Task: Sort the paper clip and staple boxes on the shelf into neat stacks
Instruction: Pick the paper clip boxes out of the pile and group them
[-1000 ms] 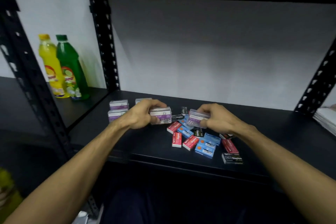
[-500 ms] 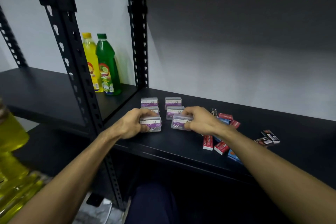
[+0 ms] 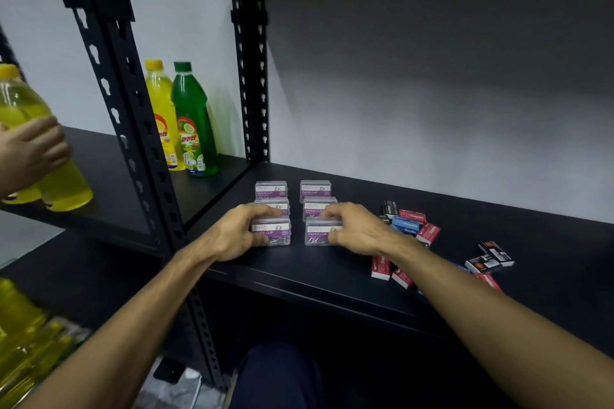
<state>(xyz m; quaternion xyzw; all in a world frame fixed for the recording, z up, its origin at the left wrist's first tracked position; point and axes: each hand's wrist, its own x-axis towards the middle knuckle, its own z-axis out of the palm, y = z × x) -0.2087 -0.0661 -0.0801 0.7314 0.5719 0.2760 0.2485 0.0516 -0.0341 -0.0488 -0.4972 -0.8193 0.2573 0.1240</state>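
Head view, change: a second ago both hands carried a clear box each above the loose pile; now both boxes down on the shelf (image 3: 332, 276), set as the near ends of two rows.
Meaning for task: paper clip boxes look gathered into a tidy block, likely the last two; staple boxes yet to be sorted.
Left hand (image 3: 232, 236): fingers curled round the near-left paper clip box (image 3: 274, 232), gripping it from the left side.
Right hand (image 3: 357, 229): fingers curled over the near-right paper clip box (image 3: 317, 232), gripping it from the right.
Paper clip boxes: clear plastic, purple labels, two rows running near to far, left of the shelf's middle; far pair (image 3: 292, 190) untouched.
Staple boxes (image 3: 412, 224): small red, blue and black cartons, scattered loosely right of the hands, some tilted, a few black ones (image 3: 491, 257) further right.
Elsewhere: yellow bottle (image 3: 162, 116) and green bottle (image 3: 192, 123) on the left bay; another person's hand (image 3: 30, 149) on a yellow bottle at far left.
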